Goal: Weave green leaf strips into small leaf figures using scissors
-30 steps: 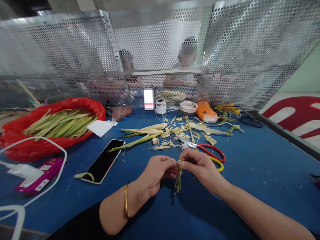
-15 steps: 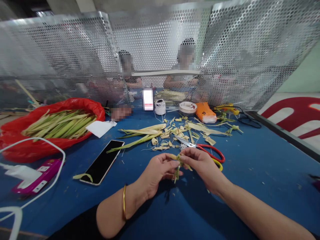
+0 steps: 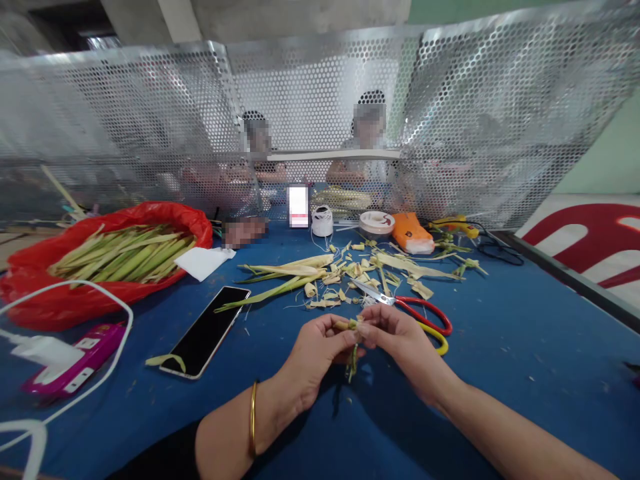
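My left hand (image 3: 315, 357) and my right hand (image 3: 400, 343) meet over the blue table (image 3: 500, 347), both pinched on a small bundle of green-yellow leaf strips (image 3: 353, 357). The bundle's head sits between my fingertips and its loose ends hang down towards the table. A gold bangle circles my left wrist. Just beyond my right hand lie scissors (image 3: 410, 308) with red and yellow handles, blades pointing left.
A red bag of long green leaves (image 3: 115, 257) sits at the left, with a black phone (image 3: 205, 330), a pink power strip (image 3: 75, 363) and white cable. Leaf scraps (image 3: 350, 273), thread spool (image 3: 322, 220), tape, an orange tool lie further back. Two people sit behind the perforated metal screen (image 3: 450, 133).
My hands have kept working the bundle between the fingertips, turning it a little. The view has tilted slightly, so everything sits a bit lower in the picture.
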A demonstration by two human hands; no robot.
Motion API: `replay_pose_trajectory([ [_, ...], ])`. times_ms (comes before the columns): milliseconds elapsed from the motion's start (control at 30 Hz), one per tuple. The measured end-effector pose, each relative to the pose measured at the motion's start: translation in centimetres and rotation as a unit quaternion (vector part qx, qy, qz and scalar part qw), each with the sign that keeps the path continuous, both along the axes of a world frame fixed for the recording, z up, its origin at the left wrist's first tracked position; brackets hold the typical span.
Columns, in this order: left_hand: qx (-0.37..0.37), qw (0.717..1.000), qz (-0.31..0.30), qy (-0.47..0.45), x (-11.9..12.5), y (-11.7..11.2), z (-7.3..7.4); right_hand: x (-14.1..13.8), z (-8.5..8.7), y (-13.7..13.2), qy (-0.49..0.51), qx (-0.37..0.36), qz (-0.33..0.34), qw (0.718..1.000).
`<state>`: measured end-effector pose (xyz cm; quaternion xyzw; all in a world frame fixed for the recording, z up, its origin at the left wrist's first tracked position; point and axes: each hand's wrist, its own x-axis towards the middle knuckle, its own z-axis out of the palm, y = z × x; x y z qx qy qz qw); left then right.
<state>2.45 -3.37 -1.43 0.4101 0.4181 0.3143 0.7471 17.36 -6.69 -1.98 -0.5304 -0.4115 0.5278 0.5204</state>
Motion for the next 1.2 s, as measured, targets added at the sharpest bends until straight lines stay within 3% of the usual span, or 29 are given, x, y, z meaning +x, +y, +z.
replay_pose_trajectory([
  [133, -0.015, 0.999, 0.033, -0.033, -0.4, 0.6, 0.1, 0.3, 0.5, -0.1, -0.013, -0.004, -0.005, 1.000],
  [300, -0.051, 0.997, 0.009, -0.055, -0.8, 1.0, 0.4, 0.4, 0.4, 0.0, -0.035, -0.007, 0.000, 0.999],
  [467, -0.018, 1.000, 0.016, 0.011, -0.7, 0.8, 0.1, 0.3, -0.1, -0.1, -0.064, 0.010, 0.017, 0.998],
  [567, -0.011, 0.999, 0.022, 0.022, -0.5, 0.8, -0.2, 0.3, -0.6, -0.2, -0.141, 0.064, -0.007, 0.988],
  [667, -0.011, 0.999, 0.028, 0.023, -0.5, 0.8, -0.2, 0.5, -0.7, -0.4, -0.251, 0.135, -0.012, 0.959],
  [800, -0.011, 0.999, 0.030, 0.021, -0.4, 0.8, 0.1, 0.7, -0.4, -0.5, -0.303, 0.139, 0.011, 0.943],
  [900, -0.007, 1.000, 0.017, 0.020, -0.4, 0.7, 0.3, 0.7, -0.1, -0.4, -0.282, 0.108, 0.012, 0.953],
  [1033, 0.007, 1.000, 0.002, 0.031, -0.4, 0.8, 0.2, 0.6, 0.3, 0.0, -0.168, 0.023, 0.018, 0.985],
  [1200, 0.038, 0.997, 0.055, 0.047, -0.5, 1.2, -0.1, 0.0, 0.7, -0.3, -0.027, -0.073, -0.019, 0.997],
])
